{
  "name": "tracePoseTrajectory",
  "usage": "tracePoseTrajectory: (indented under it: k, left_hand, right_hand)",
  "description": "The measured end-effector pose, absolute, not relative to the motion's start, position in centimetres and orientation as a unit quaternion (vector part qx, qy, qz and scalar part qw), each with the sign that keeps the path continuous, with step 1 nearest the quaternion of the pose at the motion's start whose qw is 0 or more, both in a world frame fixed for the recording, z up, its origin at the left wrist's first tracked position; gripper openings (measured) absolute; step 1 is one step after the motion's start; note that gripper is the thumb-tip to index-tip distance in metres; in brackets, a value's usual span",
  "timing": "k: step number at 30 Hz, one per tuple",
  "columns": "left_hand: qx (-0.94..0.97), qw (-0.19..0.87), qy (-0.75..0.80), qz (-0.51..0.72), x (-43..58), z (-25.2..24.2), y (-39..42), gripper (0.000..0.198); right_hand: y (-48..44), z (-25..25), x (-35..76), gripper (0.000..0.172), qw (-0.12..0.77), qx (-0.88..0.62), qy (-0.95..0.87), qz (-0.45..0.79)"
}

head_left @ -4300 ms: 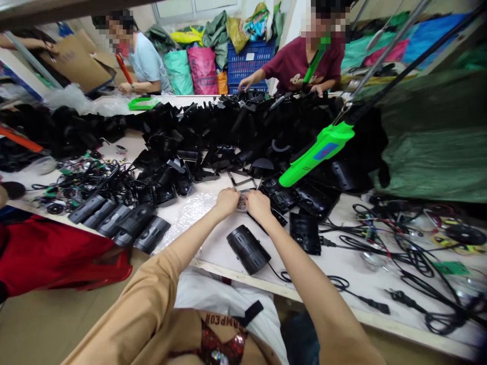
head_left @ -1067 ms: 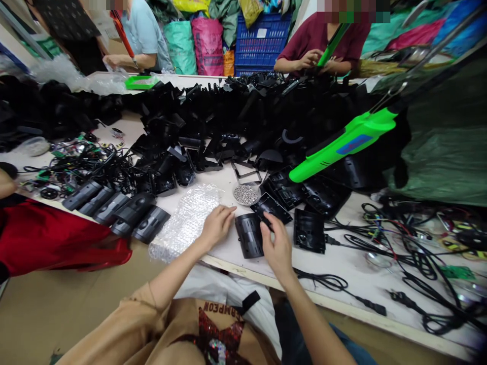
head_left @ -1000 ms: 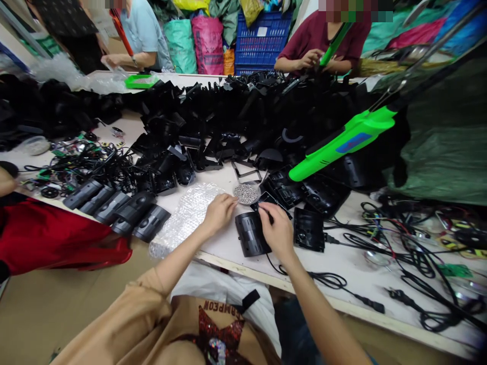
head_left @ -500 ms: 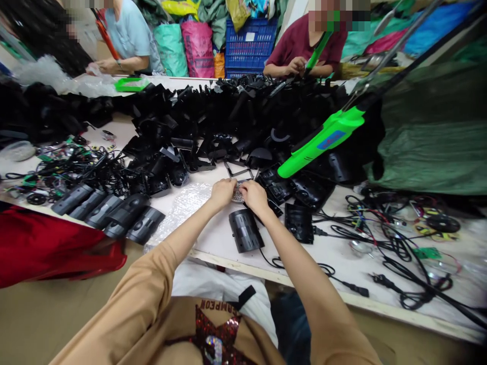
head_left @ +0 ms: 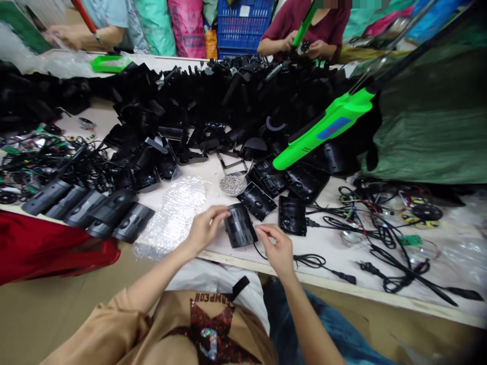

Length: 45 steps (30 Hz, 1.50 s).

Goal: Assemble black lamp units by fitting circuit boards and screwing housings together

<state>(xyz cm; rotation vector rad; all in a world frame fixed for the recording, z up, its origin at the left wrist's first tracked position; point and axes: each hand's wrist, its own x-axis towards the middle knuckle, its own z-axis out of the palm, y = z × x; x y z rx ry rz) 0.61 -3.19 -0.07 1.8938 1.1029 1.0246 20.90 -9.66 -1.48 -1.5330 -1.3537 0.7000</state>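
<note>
Your left hand (head_left: 205, 229) is curled, and its fingertips rest on the side of the black round-backed housing (head_left: 239, 226), but you can't tell if it grips. Your right hand (head_left: 276, 248) is just beside the housing, with its thumb and first finger pinched together and nothing you can see between them. The housing sits near the front edge of the tabletop (head_left: 323, 284), and a thin black cable (head_left: 258, 252) runs down from it. The round back could make it roll if you let go, and it could drop off the edge. A tug on the cable could pull it too. If your arm swings wide, it could bump the dish of small silver beads (head_left: 232, 185) and spill them. Flat black panels (head_left: 261, 200) lie close by, and bubble wrap (head_left: 169, 218) is on your left. A row of black housings (head_left: 85, 208) sits past that. A big heap of black plastic parts (head_left: 213, 96) fills the middle of the tabletop, and tangled wires (head_left: 380, 228) lie to the right. A bright green power screwdriver (head_left: 323, 129) hangs above. Across the tabletop, a co-worker in a dark red shirt (head_left: 300, 30) works in front of a blue crate (head_left: 243, 25).
</note>
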Motion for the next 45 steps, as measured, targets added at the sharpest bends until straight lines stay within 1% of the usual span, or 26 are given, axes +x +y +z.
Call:
tracePoseTrajectory:
  k: [3, 6, 11, 15, 20, 24, 27, 30, 33, 36, 38, 41, 43, 45]
  left_hand:
    - [0.727, 0.35, 0.422, 0.414, 0.5, -1.9, -7.4, 0.014]
    - [0.729, 0.333, 0.414, 0.431, 1.0, -3.4, -9.1, 0.011]
    - [0.726, 0.326, 0.403, 0.451, 2.0, -4.5, -9.3, 0.008]
    - [0.73, 0.296, 0.4, 0.468, 2.5, -4.8, -9.4, 0.008]
    - [0.725, 0.274, 0.399, 0.49, 2.8, -5.3, -9.3, 0.008]
    - [0.713, 0.302, 0.372, 0.512, 2.6, -5.7, -9.3, 0.015]
    - [0.708, 0.32, 0.361, 0.516, 2.4, -6.0, -9.6, 0.022]
    - [0.726, 0.308, 0.36, 0.498, 2.2, -6.1, -10.0, 0.032]
    - [0.728, 0.289, 0.39, 0.484, 1.8, -5.9, -10.0, 0.037]
    - [0.758, 0.264, 0.416, 0.427, 1.1, -4.8, -8.9, 0.038]
    - [0.8, 0.255, 0.399, 0.369, 0.5, -3.7, -7.5, 0.039]
    - [0.836, 0.275, 0.364, 0.303, -0.1, -2.2, -5.5, 0.042]
    - [0.856, 0.29, 0.335, 0.264, -0.2, -1.6, -4.7, 0.046]
    - [0.876, 0.294, 0.302, 0.235, -0.1, -1.5, -4.2, 0.043]
  right_hand:
    - [-10.5, -2.7, 20.3, 0.016, 0.486, -0.63, -0.542, 0.272]
    - [-10.6, -3.3, 20.2, 0.016, 0.486, -0.622, -0.556, 0.26]
    - [-10.9, -3.3, 20.9, 0.019, 0.457, -0.608, -0.602, 0.243]
    - [-11.6, -3.3, 20.9, 0.025, 0.435, -0.605, -0.625, 0.234]
    - [-12.5, -4.0, 20.2, 0.031, 0.426, -0.61, -0.643, 0.181]
    - [-12.9, -4.5, 19.9, 0.035, 0.416, -0.604, -0.667, 0.133]
    - [-12.9, -4.7, 19.7, 0.037, 0.421, -0.607, -0.663, 0.124]
    - [-13.1, -5.0, 19.5, 0.036, 0.424, -0.615, -0.653, 0.125]
    - [-13.1, -4.9, 19.7, 0.036, 0.423, -0.613, -0.656, 0.121]
    - [-11.8, -3.3, 21.0, 0.036, 0.454, -0.611, -0.644, 0.078]
    - [-10.0, -1.1, 22.2, 0.038, 0.5, -0.615, -0.607, 0.049]
    - [-6.2, 2.8, 23.8, 0.042, 0.56, -0.619, -0.55, 0.043]
    - [-3.5, 4.9, 24.6, 0.051, 0.591, -0.609, -0.527, 0.044]
    - [-0.8, 6.0, 25.3, 0.065, 0.604, -0.598, -0.521, 0.083]
